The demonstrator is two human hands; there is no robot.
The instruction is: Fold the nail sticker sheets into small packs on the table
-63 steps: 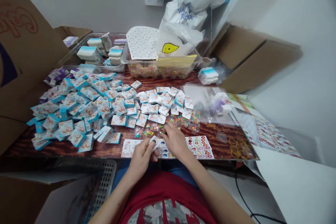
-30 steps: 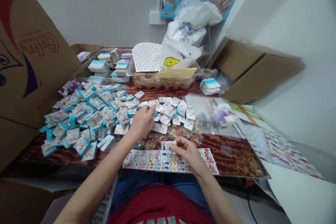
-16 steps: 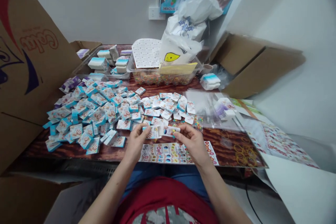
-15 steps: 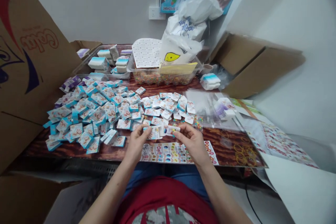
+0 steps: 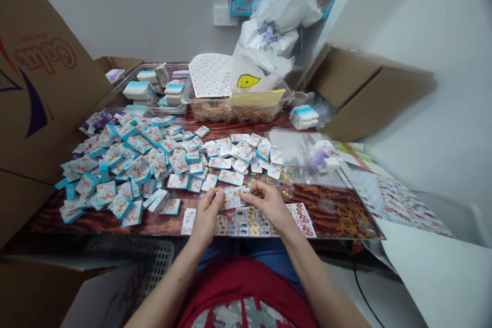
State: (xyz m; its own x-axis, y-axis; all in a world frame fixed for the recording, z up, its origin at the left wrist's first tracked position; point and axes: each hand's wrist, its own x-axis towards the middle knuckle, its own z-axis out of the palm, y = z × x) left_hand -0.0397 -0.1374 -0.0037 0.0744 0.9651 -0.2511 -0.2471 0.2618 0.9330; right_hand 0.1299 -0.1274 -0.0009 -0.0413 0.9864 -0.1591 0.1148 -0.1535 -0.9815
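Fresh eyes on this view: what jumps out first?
A big heap of blue-and-white boxes sprawls over the left of the table. At the back centre rises a white plastic bag with a yellow shape. Nearest, the left hand holds a printed box, the right hand at its end.

Lg cdbd box [image 5: 61,107] L, outlet [image 5: 225,16] on wall [image 5: 130,10].
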